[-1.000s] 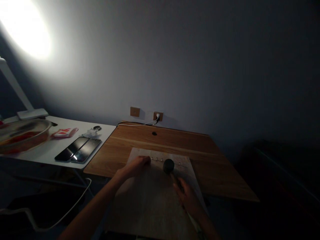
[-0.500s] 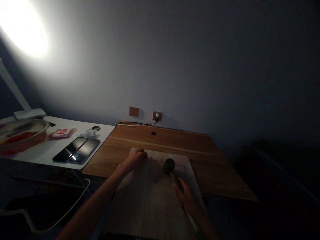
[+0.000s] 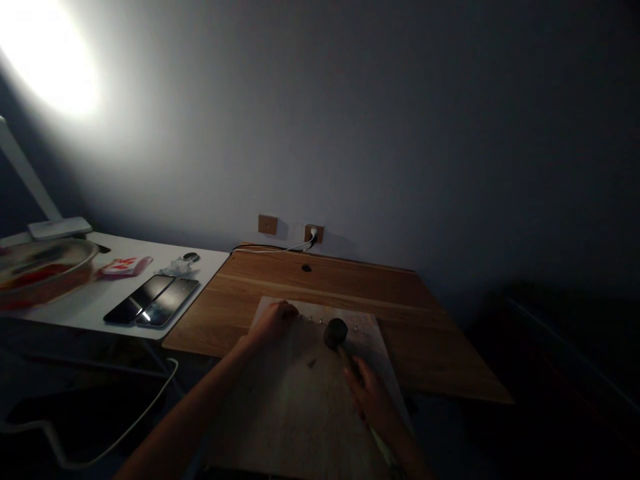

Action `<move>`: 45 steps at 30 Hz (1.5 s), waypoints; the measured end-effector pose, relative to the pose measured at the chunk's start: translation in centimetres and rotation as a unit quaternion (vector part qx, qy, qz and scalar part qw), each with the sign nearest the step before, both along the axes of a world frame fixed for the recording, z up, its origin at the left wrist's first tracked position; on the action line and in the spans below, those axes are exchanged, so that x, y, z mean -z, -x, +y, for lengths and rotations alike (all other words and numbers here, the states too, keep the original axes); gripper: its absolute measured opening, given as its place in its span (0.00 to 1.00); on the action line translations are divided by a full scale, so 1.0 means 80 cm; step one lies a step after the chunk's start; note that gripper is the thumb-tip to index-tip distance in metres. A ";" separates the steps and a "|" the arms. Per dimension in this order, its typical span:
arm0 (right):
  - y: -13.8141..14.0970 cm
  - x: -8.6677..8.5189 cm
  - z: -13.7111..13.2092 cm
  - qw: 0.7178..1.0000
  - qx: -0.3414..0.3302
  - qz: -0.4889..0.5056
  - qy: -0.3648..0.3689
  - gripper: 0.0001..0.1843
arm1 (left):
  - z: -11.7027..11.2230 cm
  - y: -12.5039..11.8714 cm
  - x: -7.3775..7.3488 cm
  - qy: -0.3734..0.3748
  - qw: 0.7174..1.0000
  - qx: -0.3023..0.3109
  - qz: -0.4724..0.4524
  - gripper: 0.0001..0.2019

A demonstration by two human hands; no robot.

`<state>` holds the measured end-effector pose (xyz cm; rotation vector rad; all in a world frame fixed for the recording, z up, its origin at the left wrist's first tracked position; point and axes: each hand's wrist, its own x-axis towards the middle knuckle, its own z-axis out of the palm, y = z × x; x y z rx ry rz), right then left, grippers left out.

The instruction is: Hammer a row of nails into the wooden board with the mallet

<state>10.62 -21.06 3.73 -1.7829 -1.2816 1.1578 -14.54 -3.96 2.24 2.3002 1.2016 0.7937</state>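
My right hand (image 3: pixel 374 398) is closed around the handle of a dark-headed mallet (image 3: pixel 335 333). Its head is over the upper part of a pale wooden board (image 3: pixel 295 413). At the board's far left my left hand (image 3: pixel 274 321) rests with its fingertips pinched together; whatever they hold, if anything, is hidden. Small shiny metal pieces (image 3: pixel 321 321) sit in a row along the far part of the board, between the left fingertips and the mallet head. Another small metal piece (image 3: pixel 355 327) is to the right of the head. A small dark mark or object (image 3: pixel 312 363) lies mid-board.
Beneath the board is a brown wooden table (image 3: pixel 400 300). To the left, a white table (image 3: pixel 207 261) carries two phones (image 3: pixel 167 303), a red-and-white packet (image 3: pixel 125 265), a clear bowl (image 3: pixel 75 283) and a lamp (image 3: pixel 59 228). A cable runs to a wall socket (image 3: pixel 314 233).
My left hand has shifted slightly right and nearer to me, its fingertips still together. The mallet is almost where it was, with a very slight shift left.
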 end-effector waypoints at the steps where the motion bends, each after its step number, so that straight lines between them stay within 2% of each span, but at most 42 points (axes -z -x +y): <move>1: 0.001 0.001 0.000 1.000 -0.002 0.005 -0.001 0.41 | -0.001 0.000 0.002 0.006 1.000 -0.005 -0.013 0.13; 5: 0.011 0.005 0.004 1.000 -0.010 0.013 -0.011 0.37 | -0.002 0.001 0.007 0.019 0.999 -0.032 -0.022 0.17; 8: 0.027 0.004 0.019 0.998 -0.040 0.013 -0.043 0.31 | 0.001 0.002 0.011 0.003 0.998 -0.058 -0.012 0.11; 13: 0.060 -0.012 0.061 0.992 -0.078 0.039 -0.087 0.25 | 0.007 0.004 0.020 -0.001 0.997 -0.067 -0.025 0.07; 18: 0.084 -0.022 0.088 0.990 -0.096 0.031 -0.097 0.25 | 0.007 0.006 0.025 -0.005 0.998 -0.060 -0.031 0.07; 22: 0.091 -0.017 0.090 0.992 -0.094 0.020 -0.078 0.27 | 0.005 0.006 0.022 -0.009 0.996 -0.084 -0.028 0.03; 26: 0.090 -0.012 0.089 0.991 -0.090 0.019 -0.094 0.28 | 0.005 0.007 0.020 0.001 0.996 -0.079 -0.029 0.05; 34: 0.094 -0.017 0.090 0.992 -0.091 0.006 -0.085 0.27 | 0.008 0.007 0.025 0.010 0.996 -0.078 -0.032 0.05; 38: 0.088 -0.011 0.081 0.993 -0.089 0.025 -0.077 0.29 | 0.012 0.014 0.016 0.025 0.997 -0.076 -0.007 0.06; 41: 0.068 -0.001 0.063 0.995 -0.068 0.046 -0.063 0.32 | -0.004 0.020 -0.001 -0.001 0.998 -0.066 -0.005 0.11; 43: 0.049 0.004 0.050 0.996 -0.057 0.037 -0.053 0.32 | -0.029 0.018 -0.017 -0.050 0.998 -0.023 -0.004 0.12; 45: 0.031 0.006 0.038 0.997 -0.055 0.009 -0.059 0.31 | -0.060 0.007 -0.031 -0.101 0.991 0.083 0.042 0.09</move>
